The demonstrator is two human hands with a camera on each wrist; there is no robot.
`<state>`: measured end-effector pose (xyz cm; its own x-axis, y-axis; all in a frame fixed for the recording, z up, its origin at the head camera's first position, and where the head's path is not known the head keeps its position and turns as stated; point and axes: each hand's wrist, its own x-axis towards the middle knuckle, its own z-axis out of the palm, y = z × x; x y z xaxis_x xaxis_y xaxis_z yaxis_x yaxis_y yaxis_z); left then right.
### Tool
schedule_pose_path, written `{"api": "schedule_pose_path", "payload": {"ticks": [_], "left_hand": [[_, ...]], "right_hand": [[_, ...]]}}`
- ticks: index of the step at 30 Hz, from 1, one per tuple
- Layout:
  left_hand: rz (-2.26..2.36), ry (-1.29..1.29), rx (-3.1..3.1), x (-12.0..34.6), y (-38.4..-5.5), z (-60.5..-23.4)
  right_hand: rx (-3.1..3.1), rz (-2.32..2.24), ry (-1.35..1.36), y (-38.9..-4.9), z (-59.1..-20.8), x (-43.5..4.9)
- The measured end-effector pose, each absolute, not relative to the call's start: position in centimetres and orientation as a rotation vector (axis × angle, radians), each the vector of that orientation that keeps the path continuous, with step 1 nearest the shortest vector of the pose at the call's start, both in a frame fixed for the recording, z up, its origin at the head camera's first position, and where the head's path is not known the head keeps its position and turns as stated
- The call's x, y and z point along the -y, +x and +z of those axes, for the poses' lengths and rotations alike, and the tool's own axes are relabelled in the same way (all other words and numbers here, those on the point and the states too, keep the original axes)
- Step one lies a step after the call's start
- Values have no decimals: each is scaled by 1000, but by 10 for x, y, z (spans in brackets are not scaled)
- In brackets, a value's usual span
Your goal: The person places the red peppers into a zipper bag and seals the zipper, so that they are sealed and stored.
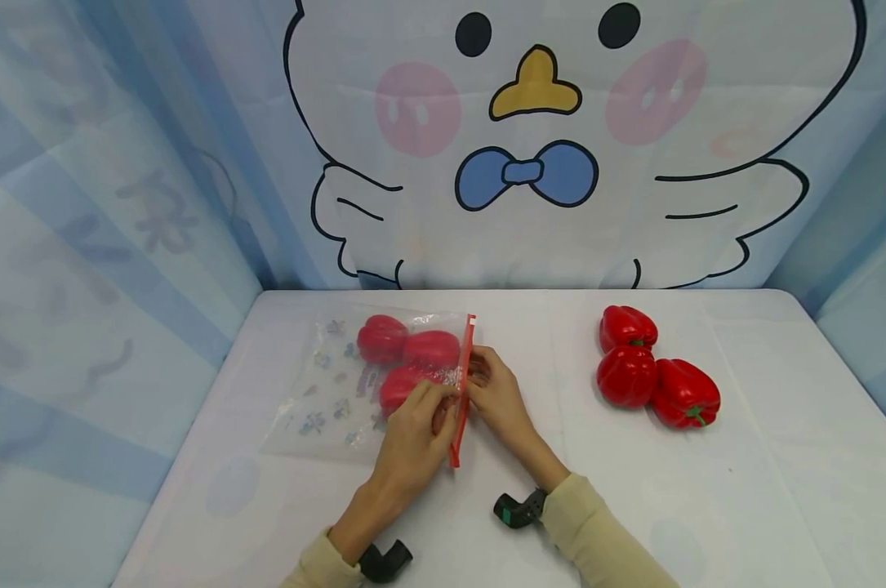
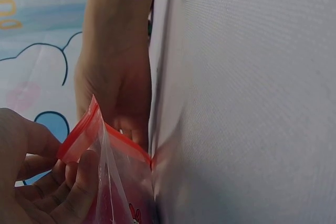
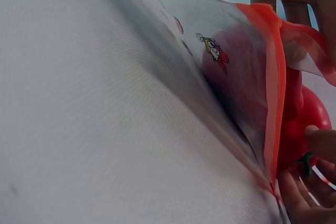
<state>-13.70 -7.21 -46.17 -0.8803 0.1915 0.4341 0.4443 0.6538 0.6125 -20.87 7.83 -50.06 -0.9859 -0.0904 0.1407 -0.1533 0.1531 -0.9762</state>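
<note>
Left hand (image 1: 411,429) pinches one bag (image 1: 340,408) of three peppers (image 1: 382,340), three loose peppers (image 1: 628,377) apart; right hand (image 1: 497,394) half-curled, its hold unclear.

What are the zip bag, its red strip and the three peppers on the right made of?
Zip bag: thin, faintly shiny plastic film, judging by its see-through, creased look.
Red strip: probably plastic, smooth and evenly coloured.
Three red bell peppers on the right: glossy, with bright highlights; real skin or moulded plastic, I can't tell.
</note>
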Motion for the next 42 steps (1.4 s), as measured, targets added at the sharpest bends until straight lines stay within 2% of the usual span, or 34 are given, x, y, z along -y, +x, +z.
{"api": "schedule_pose_path", "payload": {"ticks": [24,42], "left_hand": [[-1066,-513,2547,74,-139,-464],[-1076,-530,2538,73,-140,-466]], "right_hand": [[2455,1769,292,-184,-478,-112],[2602,1632,312,-185,-454,-158]]}}
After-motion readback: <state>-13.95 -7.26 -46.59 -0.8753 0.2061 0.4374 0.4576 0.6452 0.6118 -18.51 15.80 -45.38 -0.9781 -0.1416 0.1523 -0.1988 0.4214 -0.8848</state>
